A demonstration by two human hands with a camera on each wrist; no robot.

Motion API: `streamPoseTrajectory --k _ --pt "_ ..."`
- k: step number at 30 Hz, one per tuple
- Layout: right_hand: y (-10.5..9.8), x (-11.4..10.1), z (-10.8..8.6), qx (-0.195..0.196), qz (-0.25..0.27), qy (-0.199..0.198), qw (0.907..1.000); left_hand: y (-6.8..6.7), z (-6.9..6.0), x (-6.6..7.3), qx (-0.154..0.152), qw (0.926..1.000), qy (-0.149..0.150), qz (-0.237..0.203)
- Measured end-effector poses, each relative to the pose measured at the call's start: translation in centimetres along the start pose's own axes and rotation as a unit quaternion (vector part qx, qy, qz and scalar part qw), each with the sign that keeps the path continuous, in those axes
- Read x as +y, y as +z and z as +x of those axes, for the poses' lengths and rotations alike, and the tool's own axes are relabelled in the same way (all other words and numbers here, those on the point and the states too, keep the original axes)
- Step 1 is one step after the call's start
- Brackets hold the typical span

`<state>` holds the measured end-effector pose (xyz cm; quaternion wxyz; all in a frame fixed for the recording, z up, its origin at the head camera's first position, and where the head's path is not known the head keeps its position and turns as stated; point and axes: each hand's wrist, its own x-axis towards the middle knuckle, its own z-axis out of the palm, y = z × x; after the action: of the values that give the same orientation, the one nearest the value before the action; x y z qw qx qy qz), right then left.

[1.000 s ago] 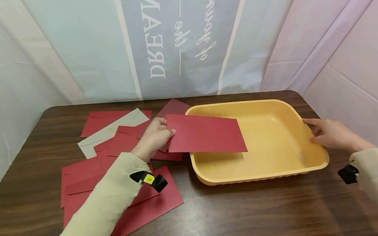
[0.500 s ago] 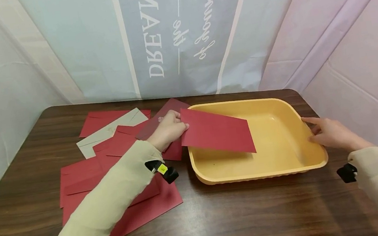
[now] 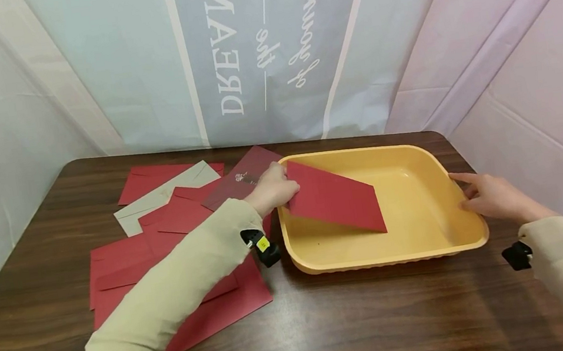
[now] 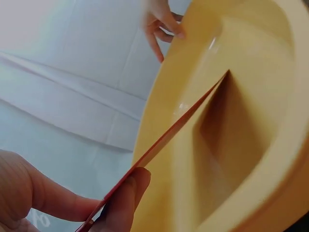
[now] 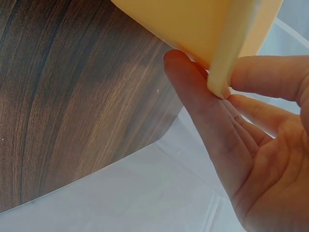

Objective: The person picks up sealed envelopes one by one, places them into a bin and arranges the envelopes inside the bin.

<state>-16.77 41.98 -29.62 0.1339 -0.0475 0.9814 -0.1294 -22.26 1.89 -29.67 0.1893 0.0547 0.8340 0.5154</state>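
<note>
In the head view my left hand (image 3: 273, 189) pinches the left end of a red envelope (image 3: 338, 197) over the left part of a yellow plastic tray (image 3: 419, 205). The envelope tilts down, its right end low at the tray floor; in the left wrist view, thumb and fingers (image 4: 128, 193) hold the red edge (image 4: 169, 130). At the tray's right end my right hand (image 3: 495, 199) grips the rim; the right wrist view shows the thumb (image 5: 265, 77) on one side of the rim (image 5: 227, 63) and fingers (image 5: 203, 111) on the other.
Left of the tray lie several overlapping red envelopes (image 3: 209, 318), a pale grey envelope (image 3: 169, 195) and a dark red one (image 3: 233, 176) close to the tray's corner. All rest on a dark wood table (image 3: 344, 327) with a printed cloth (image 3: 139, 69) behind it.
My left hand has moved right with the red envelope, and the envelope's right end has tipped lower into the tray. My right hand has stayed on the rim.
</note>
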Motion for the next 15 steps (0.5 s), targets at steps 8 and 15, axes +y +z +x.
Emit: streamPoseTrajectory --k 8,15 --pt "0.1 0.1 0.0 0.004 -0.003 -0.003 1.0000 1.3 1.0 1.0 -0.028 0.9992 0.000 0.028" --pt "0.1 0.2 0.0 0.005 -0.001 -0.004 1.0000 2.1 1.6 1.8 -0.037 0.9925 0.000 0.117"
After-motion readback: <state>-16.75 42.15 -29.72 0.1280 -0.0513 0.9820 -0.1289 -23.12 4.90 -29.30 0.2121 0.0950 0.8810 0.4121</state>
